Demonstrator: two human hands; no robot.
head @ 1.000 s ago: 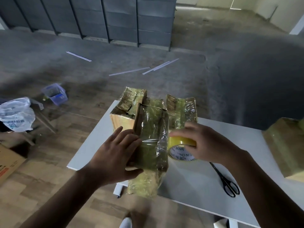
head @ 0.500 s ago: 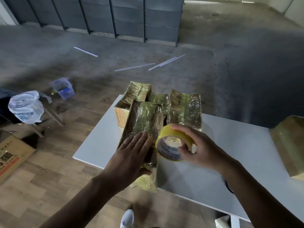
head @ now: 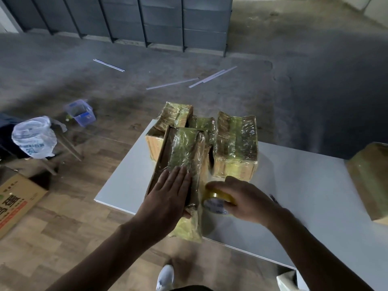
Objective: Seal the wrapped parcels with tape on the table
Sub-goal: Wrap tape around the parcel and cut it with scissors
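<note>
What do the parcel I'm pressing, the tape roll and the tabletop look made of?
The parcel looks like brown cardboard under glossy clear film; its wrinkles catch light. The tape roll seems shiny yellowish plastic tape on a printed white core. The table has a smooth matte white top, perhaps laminate or painted board.

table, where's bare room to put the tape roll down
Widest free patch: the white table top between the rightmost wrapped parcel and the box at the right edge. A narrower strip lies left of the front parcel under the left hand. Crowded: the far corner's parcel cluster and around the right hand gripping the tape roll.
</note>
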